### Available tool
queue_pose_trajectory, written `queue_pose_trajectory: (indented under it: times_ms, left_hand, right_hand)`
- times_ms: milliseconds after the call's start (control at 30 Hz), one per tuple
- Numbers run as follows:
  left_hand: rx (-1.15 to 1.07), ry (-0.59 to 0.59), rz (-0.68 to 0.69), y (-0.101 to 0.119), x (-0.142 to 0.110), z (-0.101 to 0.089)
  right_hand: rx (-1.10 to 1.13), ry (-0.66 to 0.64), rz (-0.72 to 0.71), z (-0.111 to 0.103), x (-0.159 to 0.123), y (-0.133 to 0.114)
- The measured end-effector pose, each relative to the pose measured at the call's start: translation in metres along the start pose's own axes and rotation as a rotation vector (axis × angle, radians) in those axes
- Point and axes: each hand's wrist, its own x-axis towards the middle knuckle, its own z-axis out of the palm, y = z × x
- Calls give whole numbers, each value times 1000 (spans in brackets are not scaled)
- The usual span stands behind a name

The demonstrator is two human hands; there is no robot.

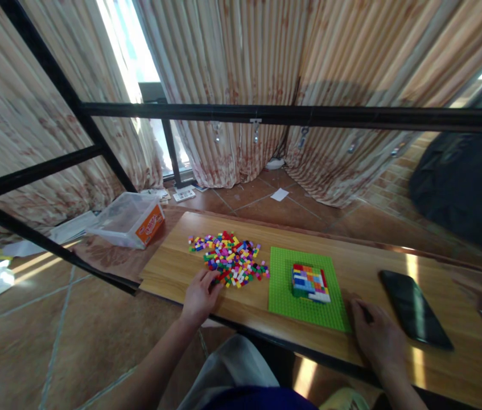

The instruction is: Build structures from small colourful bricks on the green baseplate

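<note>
My left hand (201, 295) is at the near-left edge of a pile of small coloured toy bricks (234, 259). Its thumb and fingers come together at the bricks, and what lies between them is too small to make out. To the right of the pile lies a green baseplate (281, 302). On it stands a roughly square block built of multicoloured bricks (310, 283), with an uneven top. My right hand (377, 336) rests on the table against the baseplate's right edge, fingers loosely bent and apart, with nothing visible in them.
A dark phone (413, 307) lies on the wooden table (172, 267), right of my right hand. Beyond the table's left end, a clear plastic box (123, 219) with an orange label sits on the floor. A black metal frame bar (330, 117) crosses in front of the curtains.
</note>
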Motion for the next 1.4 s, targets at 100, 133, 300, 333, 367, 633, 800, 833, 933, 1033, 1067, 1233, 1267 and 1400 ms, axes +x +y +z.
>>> queue_pose_trajectory:
  times_ms: [100, 133, 300, 333, 367, 633, 800, 833, 933, 1033, 1067, 1233, 1267, 1400]
  left_hand:
    - [-14, 24, 23, -2, 6, 9]
    - [-23, 27, 34, -2, 8, 12]
    - [-60, 50, 82, 5, 22, 16]
    - [-54, 58, 96, 8, 27, 15]
    - [-42, 68, 110, 11, 33, 14]
    - [265, -108, 153, 36, 119, 13]
    - [395, -291, 148, 49, 146, 24]
    - [403, -303, 150, 51, 147, 26]
    - [426, -313, 157, 54, 149, 31]
    - [447, -308, 177, 55, 149, 35]
    - [451, -304, 185, 55, 149, 37]
    - [455, -267, 229, 55, 144, 36]
    - [455, -259, 236, 56, 142, 34]
    - [446, -205, 284, 59, 132, 23]
  right_hand:
    - [-10, 6, -6, 0, -1, 0]
    - [-9, 12, -10, 0, -1, 0]
    - [-3, 32, -17, 0, -1, 0]
    - [-6, 31, -12, 0, -2, -1]
    - [-9, 30, -6, 0, -2, -1]
    - [-28, 37, -6, 0, -2, -3]
    - [-12, 27, -6, 0, -2, -4]
    - [-9, 25, -3, 0, -2, -4]
    - [2, 21, 13, 0, -2, -6]
    - [15, 33, 16, -1, -2, -7]
    - [19, 38, 13, -1, -2, -7]
    - [24, 39, -4, 0, -1, -8]
    - [27, 41, -7, 0, -1, -8]
    - [40, 50, -21, 1, -1, -8]
